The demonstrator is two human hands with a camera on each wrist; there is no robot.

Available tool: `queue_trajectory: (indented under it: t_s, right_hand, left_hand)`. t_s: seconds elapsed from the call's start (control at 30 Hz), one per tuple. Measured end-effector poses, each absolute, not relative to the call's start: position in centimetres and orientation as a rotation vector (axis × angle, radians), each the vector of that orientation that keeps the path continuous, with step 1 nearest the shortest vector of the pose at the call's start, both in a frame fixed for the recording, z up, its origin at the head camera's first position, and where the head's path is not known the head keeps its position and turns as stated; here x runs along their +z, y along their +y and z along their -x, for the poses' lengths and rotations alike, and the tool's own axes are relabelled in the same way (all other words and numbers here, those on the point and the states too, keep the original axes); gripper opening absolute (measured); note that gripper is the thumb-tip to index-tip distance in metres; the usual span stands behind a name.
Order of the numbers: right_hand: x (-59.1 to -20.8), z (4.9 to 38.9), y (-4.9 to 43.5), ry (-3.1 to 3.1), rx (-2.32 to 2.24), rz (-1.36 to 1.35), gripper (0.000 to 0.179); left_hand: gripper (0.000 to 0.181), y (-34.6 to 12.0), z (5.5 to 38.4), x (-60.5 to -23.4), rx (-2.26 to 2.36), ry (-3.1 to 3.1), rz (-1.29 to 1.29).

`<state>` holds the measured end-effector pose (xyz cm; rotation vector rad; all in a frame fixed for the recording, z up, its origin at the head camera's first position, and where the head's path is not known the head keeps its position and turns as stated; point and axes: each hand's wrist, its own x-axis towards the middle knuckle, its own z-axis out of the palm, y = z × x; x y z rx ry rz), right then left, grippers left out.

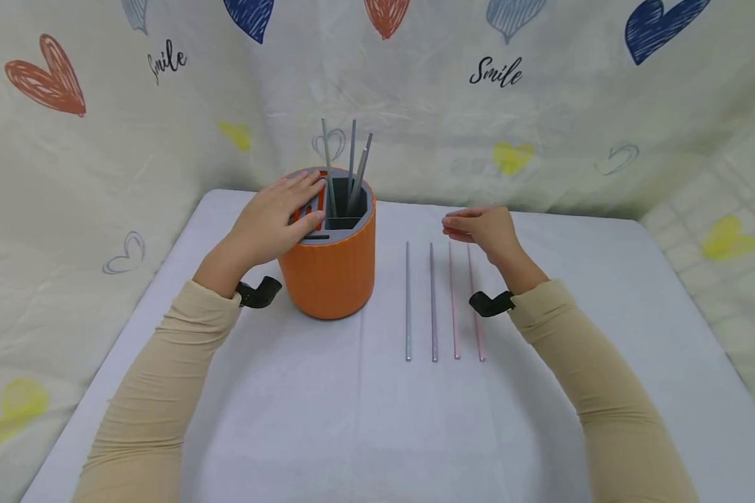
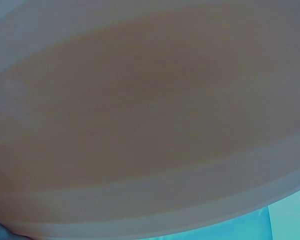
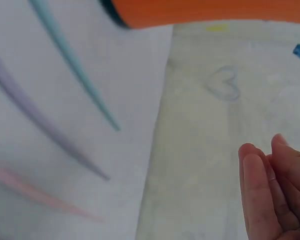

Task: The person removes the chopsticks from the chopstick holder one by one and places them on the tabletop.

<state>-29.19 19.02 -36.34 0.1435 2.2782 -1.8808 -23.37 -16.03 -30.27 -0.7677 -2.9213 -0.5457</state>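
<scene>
An orange round organizer (image 1: pixel 327 279) with a grey, slotted top stands at the table's back left. My left hand (image 1: pixel 273 209) rests spread on the left of its top, covering part of the slots. Several thin sticks (image 1: pixel 328 168) stand upright or leaning in its dark compartment. On the table to its right lie a blue-green stick (image 1: pixel 407 300), a purple stick (image 1: pixel 433 300) and two pink sticks (image 1: pixel 454 300), side by side. My right hand (image 1: pixel 487 227) hovers near the pink sticks' far ends, fingers together and fairly straight. Nothing shows between the right hand's fingers (image 3: pixel 257 190).
A white cloth covers the table (image 1: pixel 352 419). Behind it hangs a pale curtain (image 1: pixel 415 105) printed with hearts and words. Each wrist wears a black camera mount (image 1: pixel 259 292). A blurred, close surface fills most of the left wrist view.
</scene>
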Motion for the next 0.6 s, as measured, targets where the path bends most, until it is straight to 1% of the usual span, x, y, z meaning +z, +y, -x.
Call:
queue_trajectory:
  t_s: [0.1,0.2,0.47,0.6]
  right_hand:
    - [-34.9,28.7,17.4,2.245,-1.926,-0.064,0.033]
    - [-33.6,28.3,16.0,2.241,-1.914,-0.046,0.032]
    - [-30.6,27.2,13.1,2.232,-1.95,0.06,0.038]
    - [-29.3,26.6,11.7,2.159,-2.034,0.135,0.035]
  left_hand:
    - [0.058,-16.0,23.4,-30.1,-0.54,-2.922,0.766]
    - [0.058,-16.0,23.3,-30.0,-0.535,-2.918,0.772]
    - [0.058,-15.9,23.1,-29.9,-0.53,-2.905,0.78]
    - [0.058,-15.9,23.0,-29.9,-0.526,-2.911,0.772]
